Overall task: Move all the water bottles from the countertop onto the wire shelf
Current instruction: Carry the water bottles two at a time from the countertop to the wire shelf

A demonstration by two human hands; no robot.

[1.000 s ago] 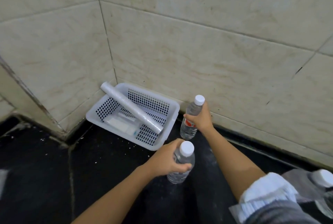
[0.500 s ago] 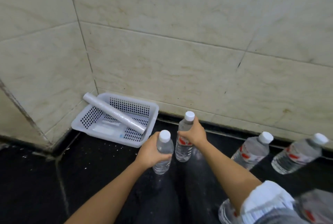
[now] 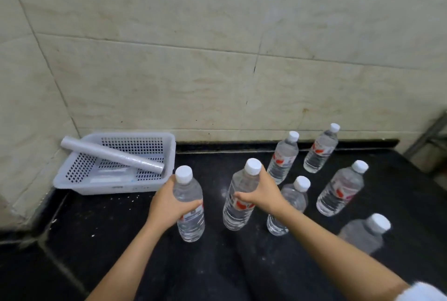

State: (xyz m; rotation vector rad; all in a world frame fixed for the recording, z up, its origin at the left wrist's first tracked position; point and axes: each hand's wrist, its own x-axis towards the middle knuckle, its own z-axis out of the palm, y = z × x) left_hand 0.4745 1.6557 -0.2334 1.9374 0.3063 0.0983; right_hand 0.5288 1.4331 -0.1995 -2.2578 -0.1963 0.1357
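Each of my hands grips a clear water bottle with a white cap over the black countertop (image 3: 116, 225). My left hand (image 3: 169, 204) is wrapped around the left bottle (image 3: 189, 216). My right hand (image 3: 263, 194) holds the bottle beside it (image 3: 238, 204), which has a red label. Several more capped bottles stand to the right: one just behind my right wrist (image 3: 295, 199), two near the wall (image 3: 283, 158) (image 3: 320, 150), one further right (image 3: 339, 190), and a blurred one at the front right (image 3: 365, 233). A grey metal frame (image 3: 428, 136) shows at the right edge.
A white perforated plastic basket (image 3: 154, 187) sits in the left corner with a grey roll (image 3: 111, 155) lying across it. Tiled walls close off the back and left. Bare black counter lies in front of the basket.
The view has swung right, bringing several more bottles into sight. Both hands have kept their bottles and carried them right, away from the basket.
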